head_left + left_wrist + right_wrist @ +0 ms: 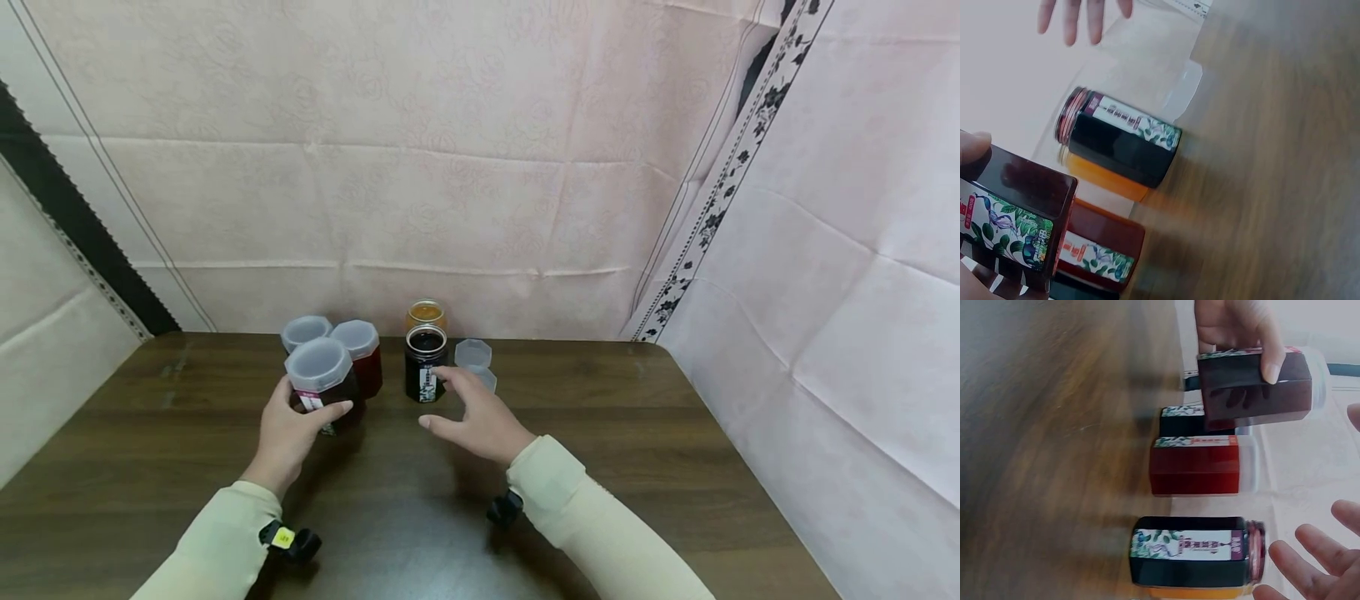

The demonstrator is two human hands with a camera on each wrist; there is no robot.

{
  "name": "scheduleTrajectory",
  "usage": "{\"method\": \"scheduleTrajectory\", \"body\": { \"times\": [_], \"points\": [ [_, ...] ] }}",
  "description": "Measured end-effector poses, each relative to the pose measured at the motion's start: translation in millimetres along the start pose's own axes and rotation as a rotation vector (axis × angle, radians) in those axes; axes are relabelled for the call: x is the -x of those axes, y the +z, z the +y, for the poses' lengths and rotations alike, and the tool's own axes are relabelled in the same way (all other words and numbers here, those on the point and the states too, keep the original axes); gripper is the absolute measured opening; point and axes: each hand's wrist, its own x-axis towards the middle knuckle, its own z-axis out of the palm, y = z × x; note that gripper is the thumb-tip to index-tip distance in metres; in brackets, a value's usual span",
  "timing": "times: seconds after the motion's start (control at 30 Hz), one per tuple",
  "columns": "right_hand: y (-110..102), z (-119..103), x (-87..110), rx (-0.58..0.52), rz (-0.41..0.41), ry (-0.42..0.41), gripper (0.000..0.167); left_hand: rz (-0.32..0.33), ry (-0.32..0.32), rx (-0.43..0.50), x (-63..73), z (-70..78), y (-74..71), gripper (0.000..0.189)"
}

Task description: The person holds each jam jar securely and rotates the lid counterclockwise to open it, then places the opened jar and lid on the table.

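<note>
My left hand (pixel 288 437) grips a dark jar (pixel 1016 212) with a translucent white lid and leafy label. In the right wrist view its base appears raised off the table. Two other lidded jars stand close behind it: a red jar (pixel 1194 469) and a dark jar (pixel 1179 422), partly hidden. My right hand (pixel 483 421) has its fingers spread and holds nothing. It is nearest to a lidless dark jar (pixel 425 367), whose threaded neck shows. Behind that stands a lidless amber jar (pixel 427 312), mostly hidden.
Two loose translucent lids (pixel 473 353) lie at the table's back, right of the lidless jars. The brown wooden table (pixel 600 417) ends at a pale cloth wall (pixel 450 208), with another cloth (pixel 840 275) at the right.
</note>
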Motion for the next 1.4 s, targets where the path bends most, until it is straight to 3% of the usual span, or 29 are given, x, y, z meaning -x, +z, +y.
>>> {"method": "scheduleTrajectory", "body": {
  "times": [0.27,0.57,1.13,1.4],
  "points": [
    [-3,-13,-3.4,-0.022,-0.008,-0.043,0.071,-0.011,-0.026,0.003,6.6,0.6,6.8,0.096],
    [-7,-30,-9.2,0.031,-0.012,-0.092,0.072,-0.020,-0.034,-0.015,10.7,2.1,13.8,0.094],
    [-9,-57,-20.5,0.098,-0.012,-0.115,0.073,-0.013,0.049,0.015,17.2,6.8,33.6,0.087],
    [-4,-64,-25.7,0.226,-0.004,-0.169,0.070,-0.060,0.062,0.015,21.1,6.2,39.3,0.089]
  ]
}}
